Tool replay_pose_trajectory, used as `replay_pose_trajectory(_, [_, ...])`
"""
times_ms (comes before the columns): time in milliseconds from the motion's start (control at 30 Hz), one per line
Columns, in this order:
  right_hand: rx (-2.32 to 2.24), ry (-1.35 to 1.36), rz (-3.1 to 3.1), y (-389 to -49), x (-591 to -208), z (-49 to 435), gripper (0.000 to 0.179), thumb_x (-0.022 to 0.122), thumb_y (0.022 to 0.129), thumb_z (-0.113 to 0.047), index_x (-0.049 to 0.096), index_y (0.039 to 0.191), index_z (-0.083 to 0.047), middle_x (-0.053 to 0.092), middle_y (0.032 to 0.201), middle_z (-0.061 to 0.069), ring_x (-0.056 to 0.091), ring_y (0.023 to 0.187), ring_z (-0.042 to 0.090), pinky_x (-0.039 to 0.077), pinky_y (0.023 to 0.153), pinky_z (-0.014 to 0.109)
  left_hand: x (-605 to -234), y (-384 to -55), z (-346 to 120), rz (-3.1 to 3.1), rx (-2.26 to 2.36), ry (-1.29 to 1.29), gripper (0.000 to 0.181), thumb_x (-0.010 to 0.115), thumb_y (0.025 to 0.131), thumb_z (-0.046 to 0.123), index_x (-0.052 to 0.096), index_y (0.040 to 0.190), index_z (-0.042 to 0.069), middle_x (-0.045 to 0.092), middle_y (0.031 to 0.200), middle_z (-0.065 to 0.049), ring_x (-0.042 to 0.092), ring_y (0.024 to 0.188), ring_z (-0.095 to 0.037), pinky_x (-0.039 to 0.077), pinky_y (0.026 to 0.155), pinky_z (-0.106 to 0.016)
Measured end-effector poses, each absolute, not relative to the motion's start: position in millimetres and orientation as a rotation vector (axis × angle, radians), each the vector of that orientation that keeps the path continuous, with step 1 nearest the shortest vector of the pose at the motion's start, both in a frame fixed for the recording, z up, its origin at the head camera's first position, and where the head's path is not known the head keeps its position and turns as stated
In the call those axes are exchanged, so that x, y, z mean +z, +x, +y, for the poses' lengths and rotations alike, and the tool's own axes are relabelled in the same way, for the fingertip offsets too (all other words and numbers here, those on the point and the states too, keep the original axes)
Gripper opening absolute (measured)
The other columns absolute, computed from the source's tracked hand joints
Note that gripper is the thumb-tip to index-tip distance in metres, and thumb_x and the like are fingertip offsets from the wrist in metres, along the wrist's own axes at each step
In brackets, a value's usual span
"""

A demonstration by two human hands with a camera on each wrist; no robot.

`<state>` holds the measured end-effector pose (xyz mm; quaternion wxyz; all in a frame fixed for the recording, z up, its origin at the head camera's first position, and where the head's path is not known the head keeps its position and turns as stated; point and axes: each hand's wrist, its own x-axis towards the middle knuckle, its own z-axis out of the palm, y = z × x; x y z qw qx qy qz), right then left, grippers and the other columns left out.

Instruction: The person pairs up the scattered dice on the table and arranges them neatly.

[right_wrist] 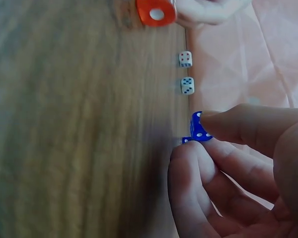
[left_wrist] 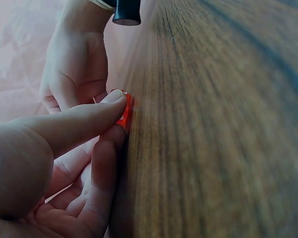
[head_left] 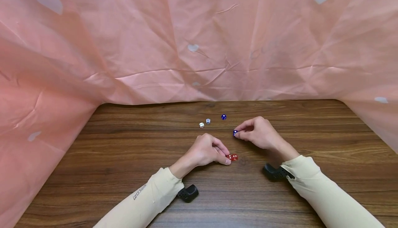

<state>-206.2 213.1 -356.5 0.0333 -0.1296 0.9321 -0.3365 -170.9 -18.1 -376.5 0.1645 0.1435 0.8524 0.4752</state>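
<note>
Backdrop [head_left: 130,41]: peach-pink creased fabric printed with pale hearts, hanging well beyond the pair of small glossy red cube dice with white pips [head_left: 235,157] and wrapping round to both sides.
Table [head_left: 102,152]: dark brown wood-grain top, spreading out all round the red pair.
Sleeves: a cream left sleeve [head_left: 133,203] with dark lettering, nearer the person and left of the red pair; a matching right sleeve [head_left: 335,200], nearer the person and to its right.
Left hand [head_left: 206,150]: at the left end of the red pair, pinching the left die between thumb and fingers.
Right hand [head_left: 262,133]: beyond the red pair and to its right, thumb and fingers gripping a blue cube die with white pips [head_left: 235,133].
Wrist devices: a black one at the left cuff [head_left: 188,193] and another at the right cuff [head_left: 273,172], both nearer the person than the red pair.
Red pair: side by side, apparently touching.
Held blue die: just beyond the red pair; whether it touches the wood cannot be told.
Second blue die [head_left: 224,117]: farther beyond the red pair, lying loose.
White cube dice: one with red and dark pips [right_wrist: 185,58], another showing dark pips [right_wrist: 187,85], near each other, beyond and left of the red pair.
</note>
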Motion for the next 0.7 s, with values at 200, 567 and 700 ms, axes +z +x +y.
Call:
replay_pose_trajectory(200, [-1.019,-0.452,2.840,-201.0,-359.1,211.2,0.015,0.081,0.091,-0.026,0.085,0.103,-0.018,0.083,0.096,-0.002,0.067,0.088,0.010,0.050,0.078,0.028,-376.9,-171.1,-18.4,2.433,1.355,0.411,0.020,0.100,0.069,0.019,0.083,0.080,0.022,0.078,0.071,0.010,0.072,0.069,-0.003,0.048,0.066,-0.020])
replay_pose_trajectory(567, [-1.021,-0.482,2.796,-197.5,-359.0,208.8,0.014,0.080,0.091,-0.024,0.085,0.103,-0.018,0.083,0.094,-0.004,0.067,0.086,0.008,0.050,0.074,0.024,-376.1,-171.1,-19.5,2.424,1.366,0.415,0.020,0.099,0.070,0.018,0.083,0.080,0.022,0.078,0.071,0.009,0.072,0.068,-0.003,0.048,0.065,-0.020])
replay_pose_trajectory(700, [-1.036,-0.499,2.777,-196.2,-358.1,206.9,0.013,0.081,0.090,-0.021,0.085,0.102,-0.016,0.083,0.093,-0.002,0.067,0.084,0.008,0.050,0.073,0.024,-376.0,-171.2,-20.3,2.433,1.356,0.423,0.019,0.099,0.070,0.019,0.083,0.080,0.022,0.078,0.071,0.010,0.072,0.069,-0.003,0.048,0.066,-0.020])
